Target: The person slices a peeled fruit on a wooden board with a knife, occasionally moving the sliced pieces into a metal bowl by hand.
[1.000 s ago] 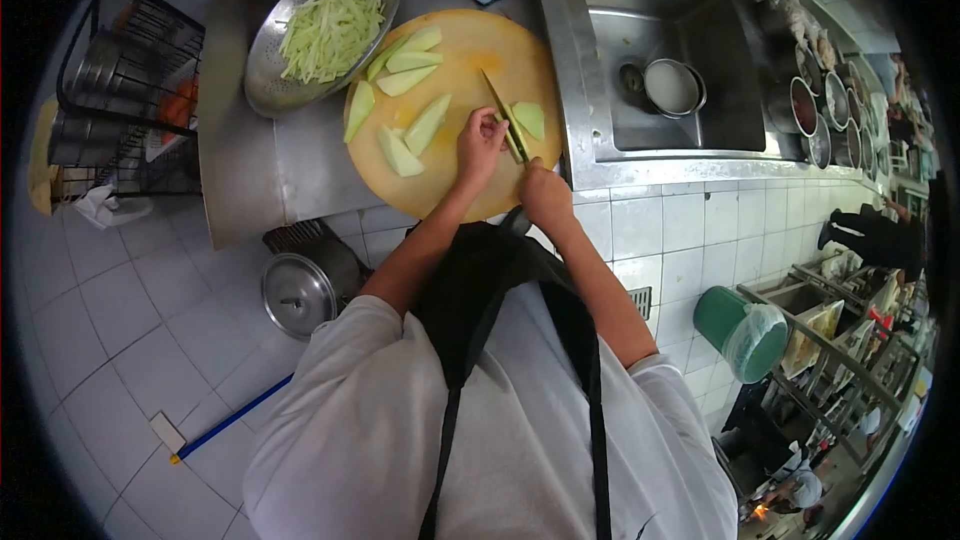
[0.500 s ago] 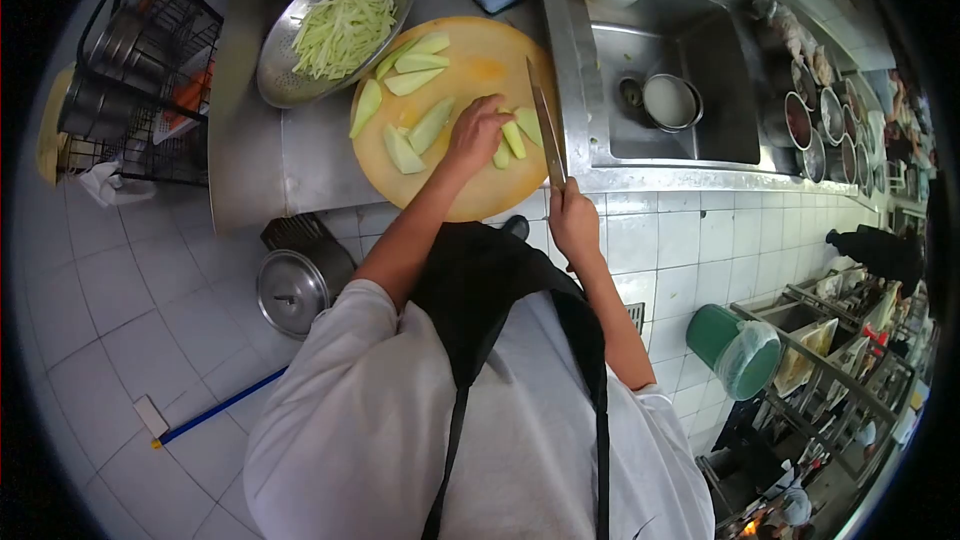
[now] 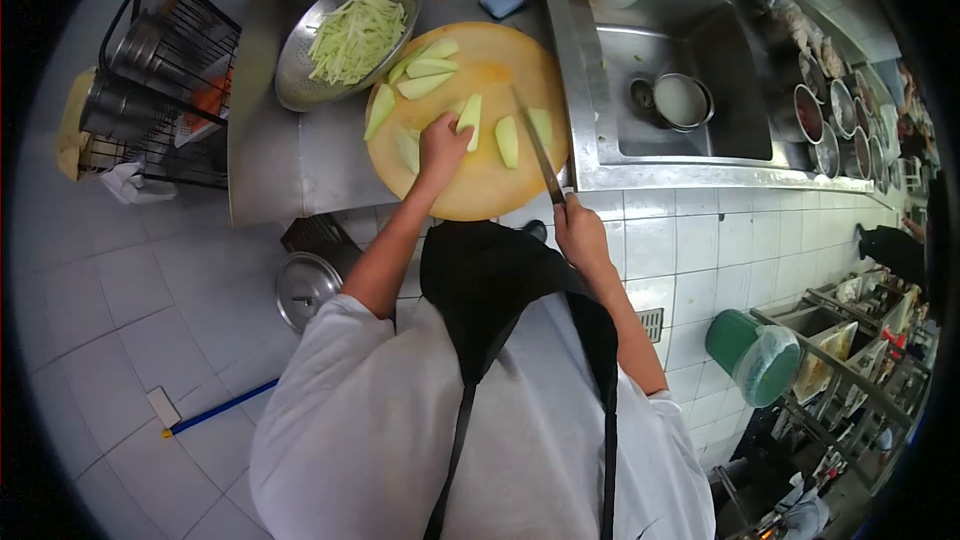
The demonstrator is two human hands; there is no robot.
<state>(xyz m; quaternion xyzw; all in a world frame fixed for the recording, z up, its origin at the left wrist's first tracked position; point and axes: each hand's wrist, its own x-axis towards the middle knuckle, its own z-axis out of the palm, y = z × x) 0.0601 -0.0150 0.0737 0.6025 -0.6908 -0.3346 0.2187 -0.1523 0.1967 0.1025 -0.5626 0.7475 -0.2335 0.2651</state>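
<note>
My left hand (image 3: 444,148) is closed on a pale green vegetable wedge (image 3: 470,118) above the round yellowish cutting board (image 3: 490,202). In my right hand (image 3: 582,232) is a long kitchen knife (image 3: 538,152), its blade angled across the board's right side. One wedge (image 3: 506,142) lies between my left hand and the blade; a pale green piece (image 3: 540,126) is partly behind the blade. Several more wedges (image 3: 424,85) rest at the board's upper left, and another piece (image 3: 408,148) is partly hidden beside my left hand.
A perforated metal colander (image 3: 296,65) of pale green strips (image 3: 358,38) stands left of the board. Above it lies a blue sponge (image 3: 503,0). To the right is a steel sink (image 3: 690,145) holding a small pot (image 3: 684,102). A wire rack (image 3: 190,40) stands at left.
My left hand has moved left from the pieces near the knife and now grips a wedge, lifted with its tip up. The blade tip has swung slightly left. The whole view has shifted a little.
</note>
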